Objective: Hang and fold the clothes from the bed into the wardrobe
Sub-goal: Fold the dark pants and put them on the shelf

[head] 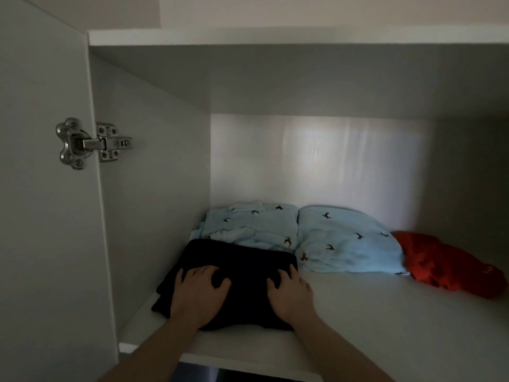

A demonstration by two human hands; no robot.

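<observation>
A folded black garment (242,263) lies on the white wardrobe shelf (385,321), near its left front. My left hand (197,293) rests flat on the garment's left part, fingers spread. My right hand (292,293) presses on its right edge, fingers pointing inward. Behind it sit two folded light-blue pieces with small bird prints, one at the back left (253,224) and one to its right (347,241). The black garment overlaps the front of the left blue piece.
A crumpled red garment (446,263) lies at the right of the shelf. The open wardrobe door (41,216) with a metal hinge (91,143) stands at the left. Another shelf (275,37) closes the compartment above. Bare shelf surface shows to the right of my hands.
</observation>
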